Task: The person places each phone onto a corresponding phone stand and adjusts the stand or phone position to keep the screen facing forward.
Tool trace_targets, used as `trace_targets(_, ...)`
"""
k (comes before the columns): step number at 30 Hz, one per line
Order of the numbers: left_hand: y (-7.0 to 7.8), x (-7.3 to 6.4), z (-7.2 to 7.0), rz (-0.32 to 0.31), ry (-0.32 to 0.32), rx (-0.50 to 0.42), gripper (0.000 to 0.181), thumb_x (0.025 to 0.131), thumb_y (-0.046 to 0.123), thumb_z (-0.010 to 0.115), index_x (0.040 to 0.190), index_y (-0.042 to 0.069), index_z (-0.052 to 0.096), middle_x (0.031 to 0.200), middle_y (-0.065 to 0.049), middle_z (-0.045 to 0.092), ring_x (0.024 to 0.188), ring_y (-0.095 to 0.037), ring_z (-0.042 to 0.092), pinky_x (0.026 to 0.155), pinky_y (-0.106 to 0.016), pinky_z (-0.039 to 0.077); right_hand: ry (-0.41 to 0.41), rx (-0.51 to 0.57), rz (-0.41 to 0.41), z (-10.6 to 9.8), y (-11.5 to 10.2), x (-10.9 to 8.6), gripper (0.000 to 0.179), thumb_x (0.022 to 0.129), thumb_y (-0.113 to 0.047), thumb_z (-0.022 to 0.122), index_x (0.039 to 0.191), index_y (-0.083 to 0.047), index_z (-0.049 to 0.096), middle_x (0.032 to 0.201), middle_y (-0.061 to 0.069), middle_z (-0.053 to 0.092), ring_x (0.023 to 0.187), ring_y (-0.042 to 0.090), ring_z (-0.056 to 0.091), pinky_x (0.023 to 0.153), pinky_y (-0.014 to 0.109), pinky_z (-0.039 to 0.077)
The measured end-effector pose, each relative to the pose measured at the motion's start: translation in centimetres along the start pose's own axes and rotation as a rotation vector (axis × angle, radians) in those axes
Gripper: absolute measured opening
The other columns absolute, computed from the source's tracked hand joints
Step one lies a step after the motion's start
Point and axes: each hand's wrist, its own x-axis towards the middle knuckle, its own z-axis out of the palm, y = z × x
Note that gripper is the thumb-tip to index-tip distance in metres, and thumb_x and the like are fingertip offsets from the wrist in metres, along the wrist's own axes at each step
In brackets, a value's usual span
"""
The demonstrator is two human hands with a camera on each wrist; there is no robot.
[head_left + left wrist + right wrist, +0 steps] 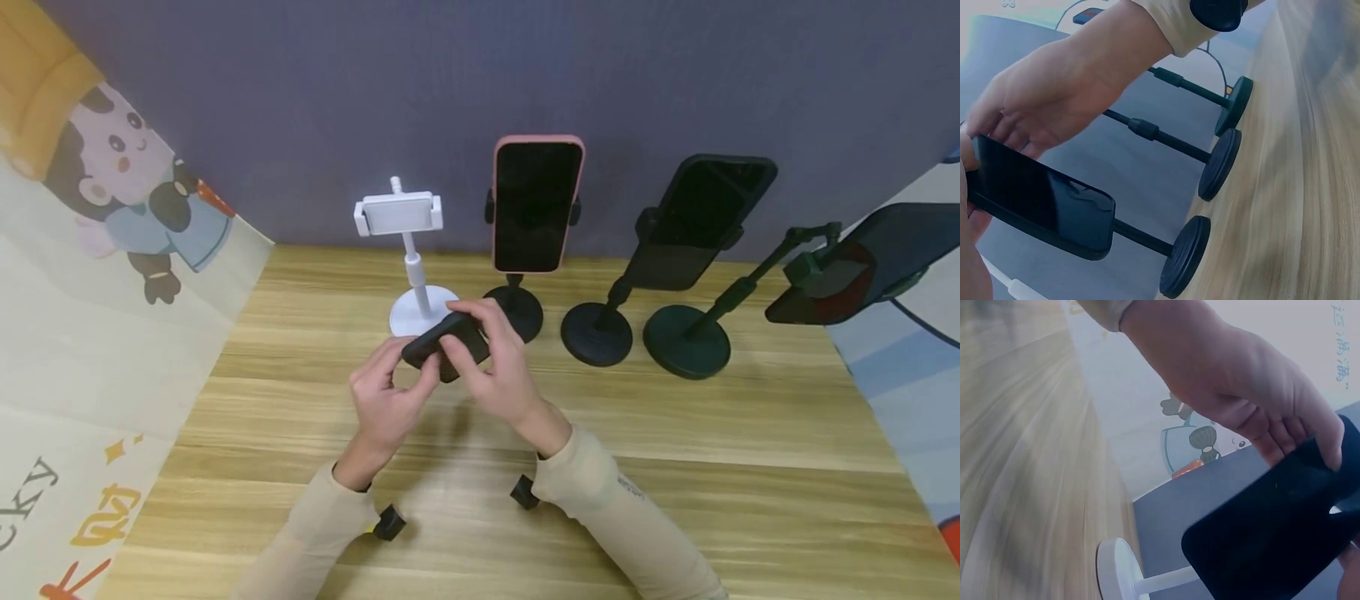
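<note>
Both hands hold a black smartphone (431, 338) above the table, in front of a white phone stand (397, 215). My left hand (385, 407) grips its left end between thumb and fingers. At the other end, my right hand (510, 385) pinches it with the thumb on the near face and fingers on the far edge. The left wrist view shows the phone's dark, glossy screen (1035, 194). Its dark back (1266, 528) fills the lower right of the right wrist view. Nothing sits in the white stand's clamp.
A pink-edged phone (537, 204) stands upright in a black stand behind the hands. To its right, a black phone (697, 221) leans in another black stand. Farther right, a dark green stand (687, 342) bears a tilted dark device (885, 258). A grey-blue panel (337, 100) backs the wooden table (675, 433).
</note>
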Motion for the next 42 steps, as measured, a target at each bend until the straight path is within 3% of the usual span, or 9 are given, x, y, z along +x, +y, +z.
trace_targets(8, 0.0, 0.3, -0.1, -0.043, -0.009, -0.075, 0.01, 0.083, -0.006, 0.072, 0.09, -0.012, 0.073, 0.082, -0.023, 0.072, 0.078, -0.009, 0.066, 0.075, -0.018, 0.057, -0.041, 0.163, 0.039, -0.2, 0.4, 0.3, 0.04, 0.109, -0.028, 0.053, 0.128, 0.007, 0.056, 0.111, 0.021, 0.062, 0.085, 0.02, 0.06, 0.073, 0.028, 0.051)
trace_targets(15, -0.2, 0.2, 0.1, -0.138, -0.058, -0.171, 0.01, 0.082, -0.013, 0.07, 0.092, -0.014, 0.068, 0.08, -0.024, 0.067, 0.08, -0.006, 0.065, 0.076, -0.019, 0.058, -0.006, 0.305, 0.156, 0.0, 0.0, 0.3, 0.046, 0.108, -0.027, 0.054, 0.126, 0.014, 0.047, 0.115, 0.03, 0.055, 0.103, 0.015, 0.06, 0.09, 0.023, 0.051)
trace_targets(22, -0.5, -1.0, -0.2, -0.196, -0.157, -0.127, 0.016, 0.078, -0.016, 0.073, 0.093, -0.012, 0.069, 0.083, -0.023, 0.071, 0.08, -0.007, 0.068, 0.073, -0.02, 0.059, 0.089, 0.34, 0.192, 0.0, -0.4, 0.8, 0.055, 0.107, -0.032, 0.055, 0.128, 0.017, 0.044, 0.111, 0.03, 0.052, 0.101, 0.012, 0.058, 0.089, 0.021, 0.051)
trace_targets(27, -0.6, -1.6, -0.6, -0.263, -0.233, -0.082, 0.016, 0.08, -0.016, 0.077, 0.094, -0.008, 0.073, 0.085, -0.018, 0.074, 0.078, -0.009, 0.071, 0.068, -0.022, 0.061, 0.116, 0.359, 0.217, 0.0, -0.7, 1.0, 0.034, 0.107, -0.005, 0.052, 0.129, 0.02, 0.042, 0.113, 0.018, 0.054, 0.103, 0.012, 0.058, 0.09, 0.021, 0.05)
trace_targets(30, -0.7, -1.7, -0.6, -0.25, -0.251, -0.043, 0.016, 0.081, -0.015, 0.078, 0.094, -0.006, 0.074, 0.085, -0.016, 0.075, 0.078, -0.014, 0.073, 0.067, -0.023, 0.061, 0.125, 0.359, 0.232, -0.1, -0.8, 0.9, 0.029, 0.105, 0.005, 0.05, 0.129, 0.02, 0.042, 0.113, 0.015, 0.055, 0.102, 0.013, 0.058, 0.09, 0.022, 0.05)
trace_targets(33, -0.8, -1.8, -0.6, -0.195, -0.252, 0.009, 0.017, 0.079, -0.014, 0.08, 0.093, -0.005, 0.075, 0.085, -0.014, 0.076, 0.076, -0.021, 0.074, 0.066, -0.024, 0.062, 0.137, 0.262, 0.225, -0.2, -0.9, 0.8, 0.037, 0.107, -0.011, 0.057, 0.13, 0.015, 0.045, 0.111, 0.018, 0.056, 0.098, 0.016, 0.059, 0.086, 0.023, 0.052)
trace_targets(37, -0.9, -1.9, -0.5, -0.117, -0.23, 0.062, 0.018, 0.079, -0.012, 0.081, 0.094, -0.004, 0.075, 0.085, -0.014, 0.076, 0.074, -0.027, 0.075, 0.066, -0.026, 0.062, 0.149, -0.052, 0.193, -0.2, -1.4, 0.8, 0.066, 0.093, -0.043, 0.077, 0.132, 0.004, 0.052, 0.113, 0.017, 0.056, 0.096, 0.021, 0.056, 0.083, 0.029, 0.05)
trace_targets(39, -0.9, -1.9, -0.4, -0.103, -0.208, 0.065, 0.014, 0.081, -0.01, 0.08, 0.093, -0.005, 0.074, 0.085, -0.015, 0.075, 0.074, -0.028, 0.075, 0.066, -0.028, 0.062, 0.141, -0.194, 0.188, -0.1, -1.7, 0.9, 0.077, 0.083, -0.047, 0.086, 0.134, 0.0, 0.052, 0.115, 0.015, 0.056, 0.098, 0.023, 0.054, 0.082, 0.032, 0.048)
trace_targets(42, -1.0, -1.8, -0.4, -0.096, -0.176, 0.073, 0.009, 0.086, -0.005, 0.078, 0.094, -0.006, 0.074, 0.086, -0.017, 0.075, 0.072, -0.028, 0.075, 0.065, -0.03, 0.063, 0.116, -0.311, 0.193, 0.1, -1.9, 1.0, 0.087, 0.076, -0.041, 0.093, 0.139, 0.0, 0.048, 0.12, 0.015, 0.055, 0.099, 0.025, 0.052, 0.082, 0.036, 0.048)
